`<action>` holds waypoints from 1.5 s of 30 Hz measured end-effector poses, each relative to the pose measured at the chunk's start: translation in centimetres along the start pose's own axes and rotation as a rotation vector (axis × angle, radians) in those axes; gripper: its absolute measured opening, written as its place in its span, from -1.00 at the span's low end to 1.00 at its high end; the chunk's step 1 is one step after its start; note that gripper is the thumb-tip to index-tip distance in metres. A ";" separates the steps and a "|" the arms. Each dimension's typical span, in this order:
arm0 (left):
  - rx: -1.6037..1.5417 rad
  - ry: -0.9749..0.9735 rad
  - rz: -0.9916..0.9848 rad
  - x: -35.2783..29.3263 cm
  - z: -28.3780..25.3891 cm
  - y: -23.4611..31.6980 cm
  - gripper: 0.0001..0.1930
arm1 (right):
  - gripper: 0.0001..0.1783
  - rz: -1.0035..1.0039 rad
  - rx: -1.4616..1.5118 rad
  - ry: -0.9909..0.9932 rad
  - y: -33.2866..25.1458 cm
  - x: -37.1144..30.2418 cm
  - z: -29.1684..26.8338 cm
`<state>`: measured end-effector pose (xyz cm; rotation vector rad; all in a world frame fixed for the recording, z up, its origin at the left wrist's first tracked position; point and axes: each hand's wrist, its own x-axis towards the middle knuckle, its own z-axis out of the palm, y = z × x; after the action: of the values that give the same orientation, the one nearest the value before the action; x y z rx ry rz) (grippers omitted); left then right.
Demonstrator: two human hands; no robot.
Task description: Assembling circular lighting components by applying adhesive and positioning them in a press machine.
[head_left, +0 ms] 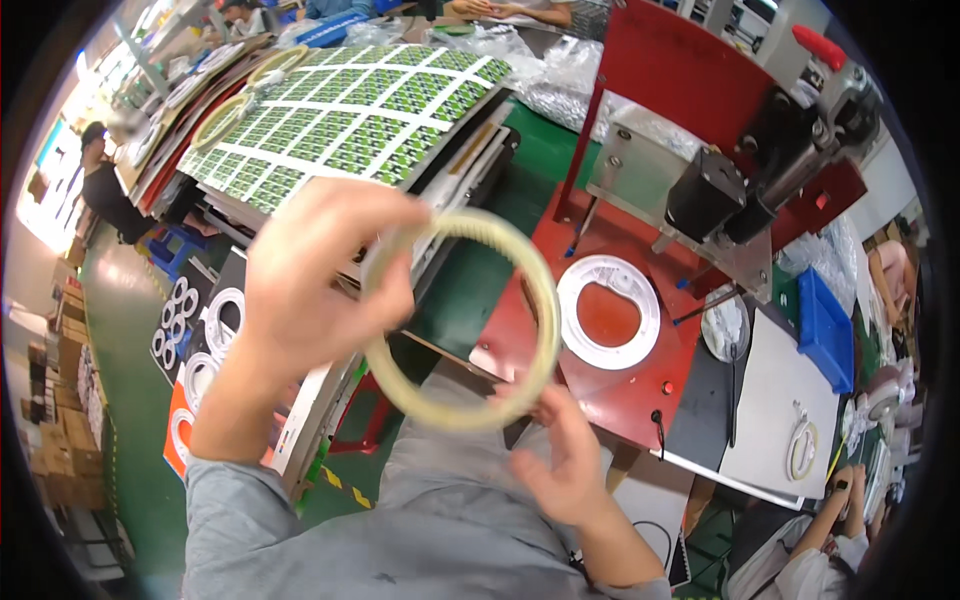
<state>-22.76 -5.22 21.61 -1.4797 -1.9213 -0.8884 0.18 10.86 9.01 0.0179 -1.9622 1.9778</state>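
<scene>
A pale cream ring [545,330] with a fine-ribbed inner edge is held up in front of my body. My left hand [325,270], blurred by motion, grips its upper left side between thumb and fingers. At the lower right, the fingers of my right hand [565,460] reach behind the rim, while the thumb stays apart below it. Beyond the ring, a white ring-shaped part [645,310] lies on the red base plate [510,350] of a bench fixture. A clear plate [640,180] and a black block [708,190] hang above that base.
Green-printed sheets [350,110] top a stack at the back left, with cream rings [222,122] beside them. White rings [222,318] lie at left. A blue tray [825,330] and another ring [802,448] are at right. Other people sit around the edges.
</scene>
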 end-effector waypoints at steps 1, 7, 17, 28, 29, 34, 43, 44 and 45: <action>-0.013 0.012 0.091 -0.8 0.7 0.9 -0.58 | -0.22 0.010 0.200 -0.053 -0.4 0.4 -0.2; -0.253 -0.127 -0.202 -6.9 5.9 4.1 -0.46 | -0.63 0.283 0.333 0.030 -2.8 0.8 -1.4; -1.005 -0.390 -0.566 -12.5 9.8 5.2 -0.58 | -0.75 -0.045 -0.205 0.271 -2.1 -0.3 -5.4; -1.323 -0.376 -0.802 -11.7 13.4 8.3 -0.64 | -0.57 0.016 -0.042 0.501 -1.6 -2.6 -8.1; -1.267 -0.412 -0.677 -11.9 13.7 8.0 -0.60 | -0.57 0.011 -0.053 0.508 -1.6 -2.9 -8.8; -1.214 -0.474 -0.657 -11.3 13.7 7.8 -0.63 | -0.80 0.050 -0.089 0.343 -2.8 -3.4 -13.7; -1.283 -0.380 -0.885 -12.0 13.9 7.6 -0.70 | -0.67 0.436 -1.221 0.764 1.4 -9.2 -25.2; -1.282 -0.379 -0.884 -12.1 13.9 7.6 -0.70 | -0.72 0.374 -1.314 0.745 1.7 -9.1 -25.1; -1.297 -0.377 -0.879 -12.1 14.0 7.6 -0.70 | -0.72 0.372 -1.313 0.745 1.6 -9.0 -25.1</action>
<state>-12.89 -0.34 4.91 -1.3390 -2.3997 -2.7945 14.13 33.11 4.16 -1.2324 -2.3182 0.3249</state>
